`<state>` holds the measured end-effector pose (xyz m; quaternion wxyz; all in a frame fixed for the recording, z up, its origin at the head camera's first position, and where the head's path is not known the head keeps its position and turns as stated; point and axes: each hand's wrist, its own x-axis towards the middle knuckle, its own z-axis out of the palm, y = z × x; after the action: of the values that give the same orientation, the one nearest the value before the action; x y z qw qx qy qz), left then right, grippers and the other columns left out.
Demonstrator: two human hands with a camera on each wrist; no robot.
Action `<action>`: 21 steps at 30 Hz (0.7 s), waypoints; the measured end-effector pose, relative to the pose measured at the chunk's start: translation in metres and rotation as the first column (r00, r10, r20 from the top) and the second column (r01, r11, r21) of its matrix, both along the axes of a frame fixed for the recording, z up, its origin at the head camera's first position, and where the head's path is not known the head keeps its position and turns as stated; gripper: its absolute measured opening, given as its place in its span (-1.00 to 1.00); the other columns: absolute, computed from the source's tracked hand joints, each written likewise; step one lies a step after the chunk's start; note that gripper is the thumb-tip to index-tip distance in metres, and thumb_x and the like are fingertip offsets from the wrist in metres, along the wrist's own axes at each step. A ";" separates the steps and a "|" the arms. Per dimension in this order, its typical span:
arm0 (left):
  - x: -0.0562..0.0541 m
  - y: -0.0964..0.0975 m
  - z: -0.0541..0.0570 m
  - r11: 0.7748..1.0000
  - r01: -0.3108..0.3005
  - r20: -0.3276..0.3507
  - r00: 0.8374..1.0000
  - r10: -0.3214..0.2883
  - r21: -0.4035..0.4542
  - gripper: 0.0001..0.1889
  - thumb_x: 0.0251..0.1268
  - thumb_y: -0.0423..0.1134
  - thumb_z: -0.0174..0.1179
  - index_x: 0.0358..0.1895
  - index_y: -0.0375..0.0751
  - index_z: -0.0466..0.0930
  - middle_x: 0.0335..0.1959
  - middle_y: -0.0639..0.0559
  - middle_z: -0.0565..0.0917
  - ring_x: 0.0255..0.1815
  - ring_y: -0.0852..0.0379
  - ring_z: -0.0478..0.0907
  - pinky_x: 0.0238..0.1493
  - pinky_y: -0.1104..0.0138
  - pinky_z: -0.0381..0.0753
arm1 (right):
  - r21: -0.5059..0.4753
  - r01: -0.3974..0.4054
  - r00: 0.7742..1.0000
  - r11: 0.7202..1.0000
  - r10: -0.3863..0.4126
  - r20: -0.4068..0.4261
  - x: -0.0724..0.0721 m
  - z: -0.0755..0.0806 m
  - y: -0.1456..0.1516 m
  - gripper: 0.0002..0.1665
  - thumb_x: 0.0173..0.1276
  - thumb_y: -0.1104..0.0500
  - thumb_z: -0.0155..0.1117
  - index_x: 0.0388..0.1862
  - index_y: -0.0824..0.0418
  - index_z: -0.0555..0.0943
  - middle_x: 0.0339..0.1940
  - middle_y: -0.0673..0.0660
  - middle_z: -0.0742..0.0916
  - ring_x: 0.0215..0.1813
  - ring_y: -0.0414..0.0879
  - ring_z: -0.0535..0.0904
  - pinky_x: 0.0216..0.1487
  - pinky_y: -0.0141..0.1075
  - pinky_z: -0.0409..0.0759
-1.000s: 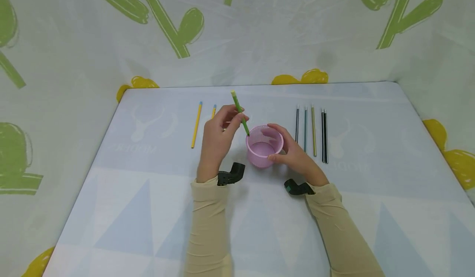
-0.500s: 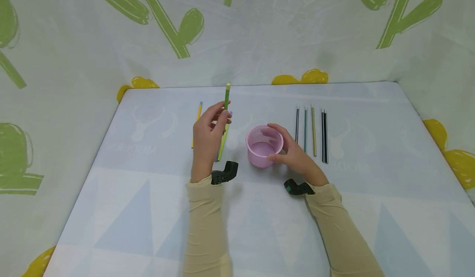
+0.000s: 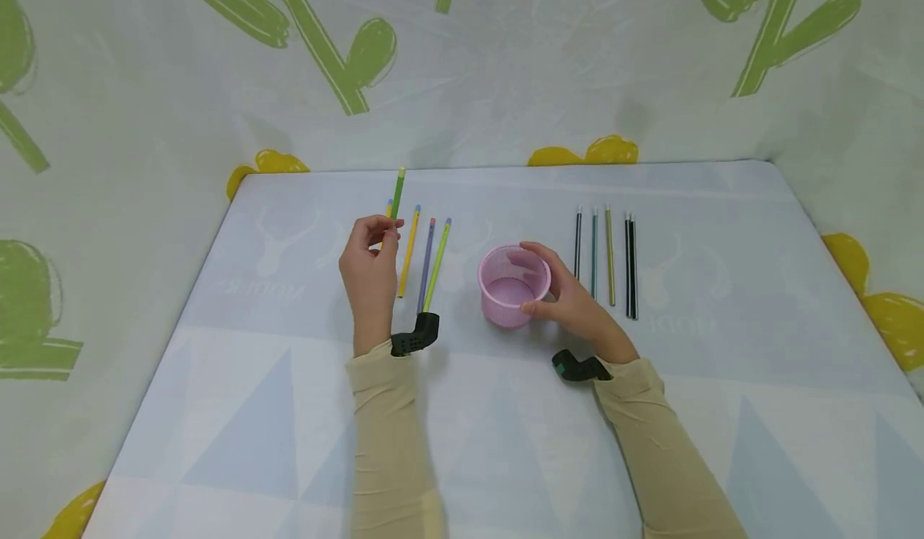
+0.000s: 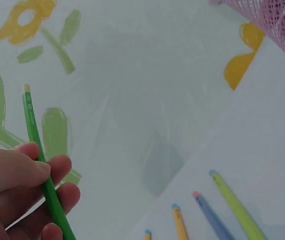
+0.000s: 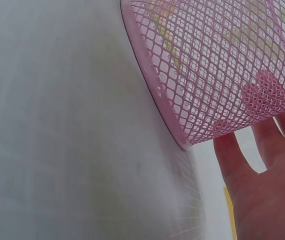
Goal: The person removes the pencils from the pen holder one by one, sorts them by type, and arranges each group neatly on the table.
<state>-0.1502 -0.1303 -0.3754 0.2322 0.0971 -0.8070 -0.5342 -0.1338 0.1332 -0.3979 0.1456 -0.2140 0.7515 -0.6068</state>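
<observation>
My left hand [image 3: 366, 278] pinches a green pencil [image 3: 398, 194] between thumb and fingers, its yellowish end pointing up. In the left wrist view the same pencil [image 4: 31, 117] leans across the fingers, well away from the pen holder. My right hand [image 3: 573, 310] grips a pink mesh pen holder [image 3: 498, 310] from its right side, thumb at the near edge and fingers round the far side. The holder stands upright on the table with its opening facing up. Through its mesh wall [image 5: 202, 65], fingers show in the right wrist view.
Left of the holder lie a lime pencil [image 3: 438, 266], a purple pencil [image 3: 426, 266], a yellow pencil [image 3: 408, 252] and a second yellow pencil [image 3: 390, 207], partly behind the left hand. Several darker pencils [image 3: 609, 254] lie right of it. A patterned cloth covers the table [image 3: 505, 443].
My left hand has carried the green pencil leftward, from the holder's rim to over the left-hand pencils, turning it more upright. The right hand and the pen holder have stayed put.
</observation>
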 end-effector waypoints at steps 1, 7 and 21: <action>-0.001 -0.002 -0.003 1.000 -0.012 0.017 1.000 0.012 -0.019 -0.88 0.26 -0.22 0.02 -0.22 -0.06 0.54 -0.29 0.20 0.62 -0.34 0.26 0.48 -0.37 0.37 0.43 | -0.003 0.000 1.000 1.000 0.000 -0.003 0.000 0.000 0.000 -0.10 0.10 0.21 0.24 0.37 0.06 0.03 0.32 0.05 0.23 0.33 0.02 0.09 0.21 0.07 0.15; -0.002 -0.007 -0.018 0.994 -0.049 0.131 0.989 0.062 -0.101 -0.79 0.25 -0.29 0.02 -0.16 0.03 0.62 -0.20 0.14 0.61 -0.31 0.17 0.49 -0.41 0.34 0.42 | 0.001 0.004 1.000 1.000 -0.004 0.004 0.002 0.001 0.000 -0.11 0.10 0.23 0.23 0.37 0.03 0.04 0.33 0.04 0.23 0.32 0.01 0.09 0.21 0.08 0.15; -0.010 -0.011 -0.043 0.977 0.071 0.392 0.920 0.014 -0.202 -0.59 0.21 -0.41 -0.07 0.07 0.06 0.51 0.03 0.05 0.50 -0.13 0.08 0.40 -0.24 0.27 0.42 | 0.011 0.005 1.000 1.000 -0.005 0.005 0.001 0.000 0.000 -0.10 0.11 0.21 0.26 0.37 0.03 0.03 0.33 0.04 0.21 0.33 -0.02 0.10 0.22 0.05 0.14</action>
<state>-0.1599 -0.1414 -0.4189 0.0674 0.1647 -0.8907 -0.4183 -0.1323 0.1335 -0.3980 0.1471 -0.2101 0.7549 -0.6036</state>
